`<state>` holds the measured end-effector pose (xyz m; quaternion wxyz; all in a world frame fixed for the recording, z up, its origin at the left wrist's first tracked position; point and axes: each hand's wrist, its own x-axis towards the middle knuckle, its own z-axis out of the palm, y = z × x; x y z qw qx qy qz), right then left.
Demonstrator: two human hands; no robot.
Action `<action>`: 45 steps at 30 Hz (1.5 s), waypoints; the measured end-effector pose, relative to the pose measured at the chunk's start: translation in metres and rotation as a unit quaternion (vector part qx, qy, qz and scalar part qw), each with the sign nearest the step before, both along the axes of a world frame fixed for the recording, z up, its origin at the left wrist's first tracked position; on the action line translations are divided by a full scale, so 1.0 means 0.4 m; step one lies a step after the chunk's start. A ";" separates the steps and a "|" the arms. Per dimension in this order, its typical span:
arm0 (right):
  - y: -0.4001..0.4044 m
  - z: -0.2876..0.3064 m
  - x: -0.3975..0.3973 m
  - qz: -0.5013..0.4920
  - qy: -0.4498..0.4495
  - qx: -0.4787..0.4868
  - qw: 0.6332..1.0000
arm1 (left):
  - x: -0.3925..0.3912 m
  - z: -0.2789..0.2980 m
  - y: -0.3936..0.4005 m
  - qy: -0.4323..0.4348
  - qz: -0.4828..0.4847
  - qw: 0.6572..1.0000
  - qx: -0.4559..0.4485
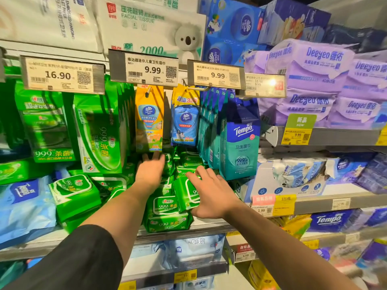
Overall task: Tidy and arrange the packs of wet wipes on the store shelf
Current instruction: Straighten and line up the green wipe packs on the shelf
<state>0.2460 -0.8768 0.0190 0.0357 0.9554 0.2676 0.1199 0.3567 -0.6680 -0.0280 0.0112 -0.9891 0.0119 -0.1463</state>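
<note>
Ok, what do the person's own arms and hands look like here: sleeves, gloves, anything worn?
Both hands are bare: the left hand and right hand show no gloves, and no rings or watch can be seen. The left arm has a dark, black-looking sleeve ending around the elbow, leaving the forearm uncovered. The right arm is uncovered as far as the picture shows.

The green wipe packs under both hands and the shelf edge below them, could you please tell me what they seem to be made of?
The green wipe packs look like soft, glossy plastic film: they show highlights, wrinkles and crimped ends, and they slump against one another. The shelf edge looks like rigid grey painted metal, smooth and straight, though coated plastic cannot be ruled out. The left hand and right hand rest on the packs.
</note>
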 end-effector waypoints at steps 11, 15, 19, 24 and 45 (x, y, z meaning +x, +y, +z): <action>0.000 -0.002 0.015 -0.016 0.028 -0.006 0.999 | 0.026 0.003 -0.010 -0.064 -0.008 0.995 0.073; 0.009 -0.001 0.021 -0.012 0.032 -0.009 0.999 | 0.031 0.000 0.000 -0.042 -0.029 0.997 0.061; 0.011 0.006 0.026 -0.012 0.043 -0.012 0.999 | 0.031 0.005 -0.003 -0.013 -0.047 0.997 0.067; 0.012 0.019 0.021 -0.013 0.051 0.004 0.999 | 0.023 0.019 0.010 0.046 -0.054 0.989 0.132; 0.046 0.024 0.029 -0.011 0.067 0.047 0.997 | -0.016 0.011 -0.013 0.054 0.047 0.989 0.129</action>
